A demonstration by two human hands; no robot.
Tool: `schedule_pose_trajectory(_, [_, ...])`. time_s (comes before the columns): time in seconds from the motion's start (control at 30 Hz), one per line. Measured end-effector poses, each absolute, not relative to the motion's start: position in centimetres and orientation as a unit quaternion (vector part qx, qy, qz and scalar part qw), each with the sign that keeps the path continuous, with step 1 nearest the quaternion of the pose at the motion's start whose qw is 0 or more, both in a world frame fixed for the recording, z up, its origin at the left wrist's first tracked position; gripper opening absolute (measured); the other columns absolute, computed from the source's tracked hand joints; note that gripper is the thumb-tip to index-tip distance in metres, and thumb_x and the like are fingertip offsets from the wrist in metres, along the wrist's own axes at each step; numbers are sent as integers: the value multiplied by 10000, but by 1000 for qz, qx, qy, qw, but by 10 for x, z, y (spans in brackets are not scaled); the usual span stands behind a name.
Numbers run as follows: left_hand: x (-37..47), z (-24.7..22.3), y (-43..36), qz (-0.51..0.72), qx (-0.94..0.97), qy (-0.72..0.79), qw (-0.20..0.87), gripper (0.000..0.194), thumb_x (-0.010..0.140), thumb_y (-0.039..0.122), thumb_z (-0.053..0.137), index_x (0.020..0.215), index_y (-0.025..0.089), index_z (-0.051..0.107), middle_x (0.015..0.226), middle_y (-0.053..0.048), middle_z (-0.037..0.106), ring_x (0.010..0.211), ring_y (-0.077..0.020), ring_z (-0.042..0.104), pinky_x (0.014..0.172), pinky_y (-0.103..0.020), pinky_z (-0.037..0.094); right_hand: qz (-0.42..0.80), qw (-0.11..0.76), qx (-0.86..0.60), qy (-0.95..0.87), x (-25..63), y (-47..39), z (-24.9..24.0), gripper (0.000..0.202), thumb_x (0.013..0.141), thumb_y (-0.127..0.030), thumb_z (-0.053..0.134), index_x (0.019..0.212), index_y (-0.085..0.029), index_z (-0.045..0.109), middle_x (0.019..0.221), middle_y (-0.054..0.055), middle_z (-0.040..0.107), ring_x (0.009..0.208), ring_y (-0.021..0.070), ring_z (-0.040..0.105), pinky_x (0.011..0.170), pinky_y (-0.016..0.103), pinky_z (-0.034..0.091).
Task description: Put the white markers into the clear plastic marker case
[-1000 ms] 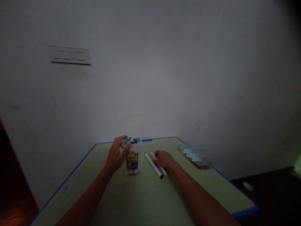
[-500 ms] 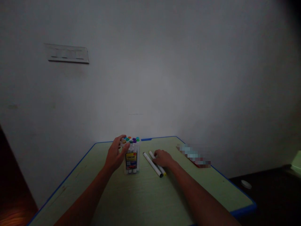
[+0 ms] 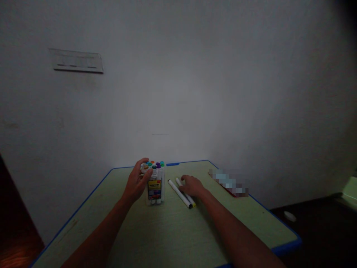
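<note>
A clear case of markers stands upright on the table, its coloured caps facing up and a yellow and dark label on its front. My left hand grips the case's upper left side, thumb at the front and fingers behind. To the right lie two white markers side by side, slanting towards me. One is a black-ended marker; the other is a yellow-ended marker. My right hand rests over the yellow-ended marker, its curled fingers and thumb around the barrel, which they partly cover.
The pale green table has a blue edge and stands against a grey wall. A flat, blurred-out item with a red edge lies at its right side. A switch plate is on the wall. A small white object lies beyond the table's right edge.
The whole view has shifted slightly. Both hands, the marker case and the two loose markers keep nearly the same places relative to one another.
</note>
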State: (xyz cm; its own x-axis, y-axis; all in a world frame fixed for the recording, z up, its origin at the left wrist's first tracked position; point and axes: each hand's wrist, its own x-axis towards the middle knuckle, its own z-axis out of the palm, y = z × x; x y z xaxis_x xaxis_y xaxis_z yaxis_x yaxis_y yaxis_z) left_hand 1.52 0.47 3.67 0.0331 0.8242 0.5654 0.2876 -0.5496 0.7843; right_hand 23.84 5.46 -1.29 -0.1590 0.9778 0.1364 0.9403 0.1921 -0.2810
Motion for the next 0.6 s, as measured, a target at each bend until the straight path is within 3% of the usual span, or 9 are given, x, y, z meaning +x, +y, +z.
schedule_pose_trajectory(0.23, [15,35,7,565,677,398,256,503,773,476,491,1162,170,398,1042,-107,561,871,-212,585,729,-335,478,71,153,-618,-768,237,49,-6,444,680,-319,548,1118,-247,568,1029,88,643,953,237,577,756,318,412])
schedule_pose_trajectory(0.6, [16,35,7,572,671,385,271,487,767,461,504,1147,175,400,1015,-94,567,846,-202,589,723,-327,480,55,111,-635,-762,237,53,-11,338,657,-304,553,951,-168,648,987,148,657,925,265,601,715,317,440])
